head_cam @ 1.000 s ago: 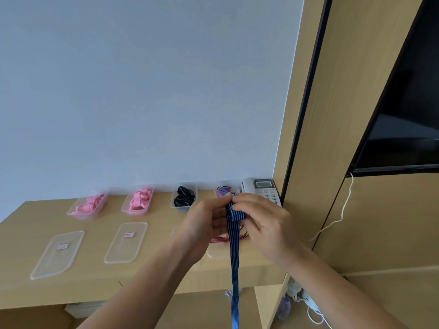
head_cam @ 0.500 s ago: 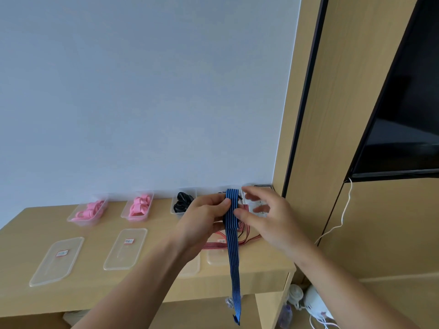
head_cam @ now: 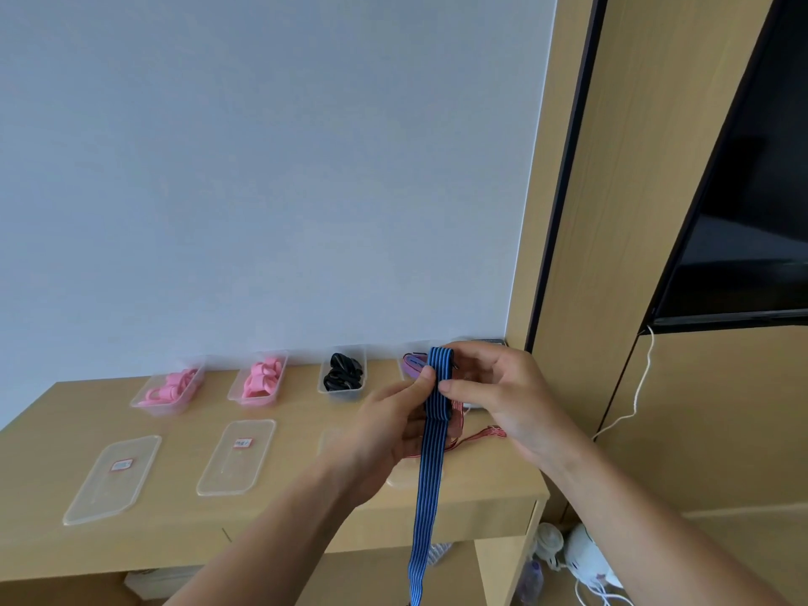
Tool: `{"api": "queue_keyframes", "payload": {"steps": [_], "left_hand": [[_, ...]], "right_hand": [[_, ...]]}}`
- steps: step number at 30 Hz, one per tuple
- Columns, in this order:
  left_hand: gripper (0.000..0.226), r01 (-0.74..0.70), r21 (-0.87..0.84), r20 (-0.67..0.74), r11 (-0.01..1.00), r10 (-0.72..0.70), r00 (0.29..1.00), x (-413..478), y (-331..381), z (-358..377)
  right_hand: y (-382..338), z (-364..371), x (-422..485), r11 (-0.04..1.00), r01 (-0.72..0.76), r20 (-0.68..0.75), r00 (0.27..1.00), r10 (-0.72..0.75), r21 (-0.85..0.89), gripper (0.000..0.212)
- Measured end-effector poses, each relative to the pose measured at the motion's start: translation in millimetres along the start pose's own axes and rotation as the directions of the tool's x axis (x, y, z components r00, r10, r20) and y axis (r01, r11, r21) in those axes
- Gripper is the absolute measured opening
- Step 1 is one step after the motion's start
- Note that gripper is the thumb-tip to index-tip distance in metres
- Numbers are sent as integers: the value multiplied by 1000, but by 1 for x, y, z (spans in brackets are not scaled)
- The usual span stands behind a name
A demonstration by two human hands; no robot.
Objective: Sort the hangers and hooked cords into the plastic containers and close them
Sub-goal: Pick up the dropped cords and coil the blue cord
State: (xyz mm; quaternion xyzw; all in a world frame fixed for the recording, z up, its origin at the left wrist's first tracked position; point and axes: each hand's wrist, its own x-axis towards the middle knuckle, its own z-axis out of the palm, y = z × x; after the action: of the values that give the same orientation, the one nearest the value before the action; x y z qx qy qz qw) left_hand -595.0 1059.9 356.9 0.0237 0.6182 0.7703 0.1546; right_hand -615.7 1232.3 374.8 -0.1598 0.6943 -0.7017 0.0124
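Both left hand (head_cam: 389,430) and right hand (head_cam: 511,387) pinch the folded blue striped cord (head_cam: 430,474); below the pinch its long tail dangles, and that weight could drag the fold undone.

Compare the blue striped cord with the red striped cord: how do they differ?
The blue striped cord is held up by the left hand and right hand; the red striped cord lies on the desk. The blue one hangs below the desk edge; the red one rests on top. Both are flat striped bands.
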Motion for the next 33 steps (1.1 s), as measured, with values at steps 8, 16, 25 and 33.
{"api": "queue_keyframes", "payload": {"steps": [8, 16, 25, 33], "left_hand": [[40, 30, -81, -99, 996, -38, 994, -2, -13, 3], [33, -9, 16, -67, 1000, 11, 998, 3, -9, 0], [31, 10, -194, -112, 981, -32, 993, 14, -7, -5], [31, -10, -208, -72, 978, -5, 997, 15, 4, -9]], "right_hand": [[1, -2, 3, 992, 86, -141, 987, -72, 95, 35], [2, -1, 1, 973, 230, -171, 959, -227, -6, 44], [8, 6, -11, 617, 536, -14, 748, -663, -576, 37], [32, 7, -19, 389, 621, 147, 636, -758, -681, 36]]}}
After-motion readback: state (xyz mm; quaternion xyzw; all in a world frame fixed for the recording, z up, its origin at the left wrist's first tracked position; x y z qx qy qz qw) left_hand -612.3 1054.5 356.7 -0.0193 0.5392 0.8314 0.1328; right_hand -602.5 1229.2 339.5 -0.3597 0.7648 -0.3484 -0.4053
